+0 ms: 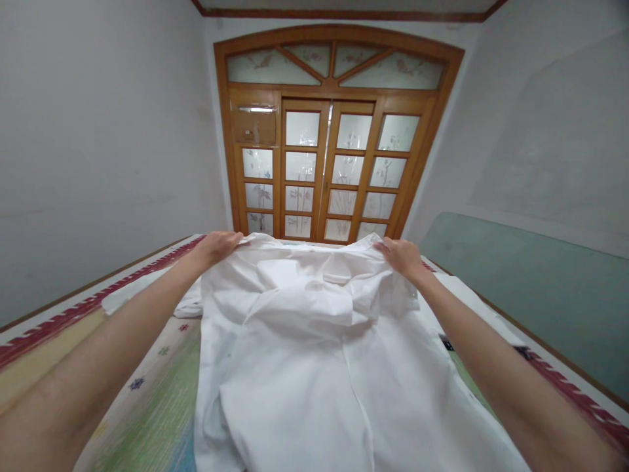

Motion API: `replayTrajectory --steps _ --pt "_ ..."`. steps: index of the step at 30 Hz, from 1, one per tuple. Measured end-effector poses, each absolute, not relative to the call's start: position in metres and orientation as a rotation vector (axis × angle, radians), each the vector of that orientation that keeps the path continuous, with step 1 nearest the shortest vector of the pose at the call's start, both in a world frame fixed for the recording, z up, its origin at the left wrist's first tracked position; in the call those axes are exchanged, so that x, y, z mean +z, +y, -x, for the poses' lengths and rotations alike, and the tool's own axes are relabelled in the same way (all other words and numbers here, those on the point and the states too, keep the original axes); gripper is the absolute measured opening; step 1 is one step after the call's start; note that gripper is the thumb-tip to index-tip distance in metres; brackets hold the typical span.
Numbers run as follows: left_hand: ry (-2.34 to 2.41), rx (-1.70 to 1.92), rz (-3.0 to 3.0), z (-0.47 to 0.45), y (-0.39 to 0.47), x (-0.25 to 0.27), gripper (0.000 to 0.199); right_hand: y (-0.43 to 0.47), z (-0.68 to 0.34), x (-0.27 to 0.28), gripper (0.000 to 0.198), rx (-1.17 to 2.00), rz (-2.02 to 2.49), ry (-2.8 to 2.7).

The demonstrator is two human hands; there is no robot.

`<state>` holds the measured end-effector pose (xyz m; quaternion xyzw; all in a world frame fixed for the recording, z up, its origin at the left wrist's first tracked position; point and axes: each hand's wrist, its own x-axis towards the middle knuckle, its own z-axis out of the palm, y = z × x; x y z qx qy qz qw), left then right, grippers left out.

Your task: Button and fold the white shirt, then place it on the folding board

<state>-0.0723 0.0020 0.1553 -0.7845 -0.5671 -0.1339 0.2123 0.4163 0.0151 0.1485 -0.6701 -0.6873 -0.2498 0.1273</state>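
A large white garment, a shirt or coat by its look, hangs stretched between my two hands. My left hand is closed on its upper left corner, and my right hand grips the upper right corner. Loose folds bunch below the top edge, and a seam runs down the lower part. Its bottom end passes out of view. Behind it, more white cloth lies at the left and another white piece at the right; whether they belong to the same garment I cannot tell.
Beneath lies a patterned sheet in green, cream and red with small star-like flowers. A pale green panel stands along the right side. Wooden doors with glass panes close off the far end, between grey-white walls.
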Motion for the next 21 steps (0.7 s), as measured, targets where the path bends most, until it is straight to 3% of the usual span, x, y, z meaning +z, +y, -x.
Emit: replayTrajectory --steps 4,9,12,15,21 --pt "-1.792 -0.519 2.197 0.065 -0.001 0.123 0.037 0.017 -0.417 0.115 0.041 -0.582 2.118 -2.083" --pt "-2.285 -0.768 2.412 0.062 -0.010 0.102 0.047 0.022 -0.411 0.084 0.033 -0.512 2.194 -2.159" --pt "-2.467 -0.923 2.545 0.064 -0.015 0.096 0.050 0.030 -0.388 0.084 0.032 -0.453 1.958 -2.200" --pt "-2.479 -0.962 2.566 0.064 -0.019 0.093 0.046 0.036 -0.349 0.088 0.032 -0.188 1.561 -2.357" --pt "-2.471 -1.584 2.199 0.052 -0.022 0.107 0.036 0.034 -0.268 0.062 0.028 0.261 1.248 -2.655"
